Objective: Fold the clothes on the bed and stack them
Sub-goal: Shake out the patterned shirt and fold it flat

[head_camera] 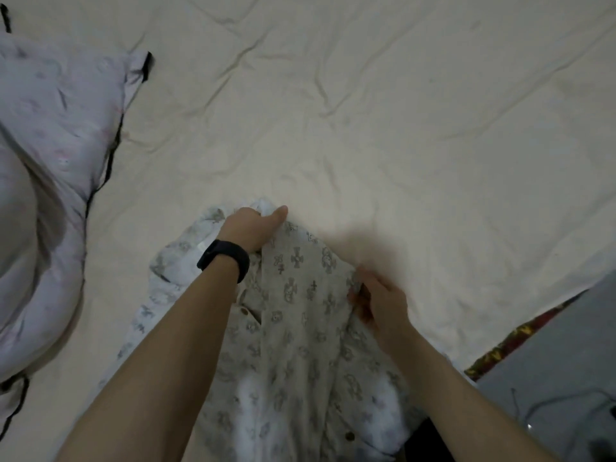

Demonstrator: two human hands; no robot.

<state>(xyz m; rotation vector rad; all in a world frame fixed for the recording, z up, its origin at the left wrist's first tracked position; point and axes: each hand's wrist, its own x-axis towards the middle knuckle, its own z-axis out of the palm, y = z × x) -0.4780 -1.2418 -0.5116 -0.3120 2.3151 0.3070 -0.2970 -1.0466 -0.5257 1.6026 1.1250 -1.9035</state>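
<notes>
Clamped round the far edge of the shirt (300, 328), spread on the near side of the bed (366, 128), with the left grip (253, 228); pinching its right edge with the right grip (378, 303).

- A bedroom in a home.
- A wide bed (450, 181) fills most of the view, covered by a creased cream sheet (333, 78).
- A soft pale pillow (50, 135) with dark piping along its edge lies at the left, on the sheet.
- A printed button shirt (300, 328) lies spread at the near edge, everyday household laundry.
- At the right, a red patterned trim (513, 341) runs along the bedside, with grey floor (563, 348) and a loose cable (550, 402) beyond it.
</notes>
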